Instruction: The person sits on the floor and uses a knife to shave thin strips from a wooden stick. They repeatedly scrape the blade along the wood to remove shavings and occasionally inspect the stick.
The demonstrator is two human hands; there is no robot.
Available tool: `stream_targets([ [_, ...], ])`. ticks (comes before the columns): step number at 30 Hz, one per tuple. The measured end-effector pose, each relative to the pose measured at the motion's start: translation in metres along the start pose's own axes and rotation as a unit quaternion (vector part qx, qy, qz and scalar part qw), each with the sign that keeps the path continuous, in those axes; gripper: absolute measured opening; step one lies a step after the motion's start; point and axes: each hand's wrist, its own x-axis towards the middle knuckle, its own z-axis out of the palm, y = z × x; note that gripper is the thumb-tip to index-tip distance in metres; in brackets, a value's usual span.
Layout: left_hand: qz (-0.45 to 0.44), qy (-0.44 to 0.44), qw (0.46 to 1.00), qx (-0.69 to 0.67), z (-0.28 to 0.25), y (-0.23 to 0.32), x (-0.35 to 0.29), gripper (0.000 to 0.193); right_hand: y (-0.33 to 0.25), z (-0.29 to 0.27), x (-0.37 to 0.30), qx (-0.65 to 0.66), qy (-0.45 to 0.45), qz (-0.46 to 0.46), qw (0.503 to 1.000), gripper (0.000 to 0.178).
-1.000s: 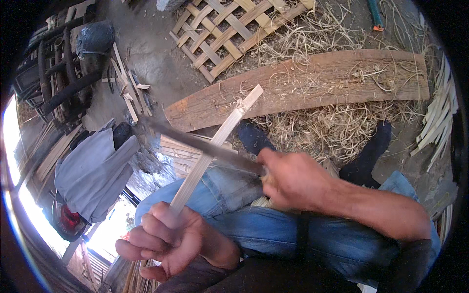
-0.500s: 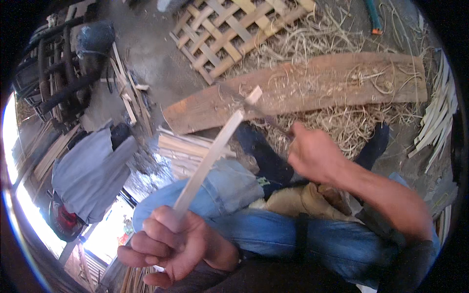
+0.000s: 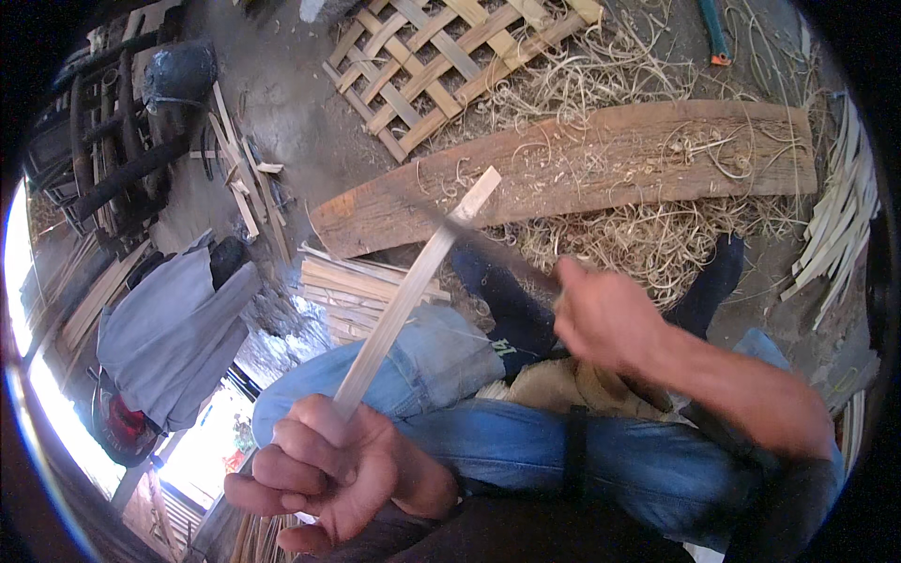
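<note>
My left hand (image 3: 328,469) is closed around the lower end of a flat, pale wooden strip (image 3: 389,324), which slants up and away to the right. In my right hand (image 3: 605,314) is a knife, its dark blade (image 3: 497,249) smeared by motion and lying across the strip near its upper end. The knife's handle is hidden in my fist. Beneath the strip's far tip lies a curved wooden board (image 3: 601,169) scattered with thin shavings.
Curly shavings (image 3: 601,249) heap around the board. Beyond it lies a woven slat lattice (image 3: 441,66). Cut strips (image 3: 347,291) lie beside my knee, with more pale strips (image 3: 835,220) at far right. A grey cloth (image 3: 178,333) hangs at left; a green-handled tool (image 3: 715,33) lies at the back.
The knife blade has moved down along the strip toward my left hand, its tip swinging left. My left hand and the strip have stayed nearly still.
</note>
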Motion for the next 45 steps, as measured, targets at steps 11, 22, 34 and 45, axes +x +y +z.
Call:
stream_targets([
  [11, 0.013, 0.05, 0.999, -0.004, 0.003, 0.0, -0.002, 0.029, -0.002, 0.0, 0.011, 0.005, 0.033, -0.031, 0.999, 0.028],
  [22, 0.009, -0.016, 1.0, -0.014, -0.005, 0.0, 0.001, 0.036, -0.013, 0.004, -0.002, 0.025, -0.001, -0.034, 0.999, 0.027],
  [34, -0.019, 0.177, 0.981, 0.074, -0.012, -0.004, 0.018, 0.03, -0.044, 0.025, -0.01, 0.101, 0.012, 0.006, 0.995, 0.042],
  [45, -0.113, 0.218, 0.96, 0.134, -0.028, 0.007, 0.015, 0.039, -0.111, 0.039, -0.04, 0.206, -0.027, -0.085, 0.974, 0.039],
])
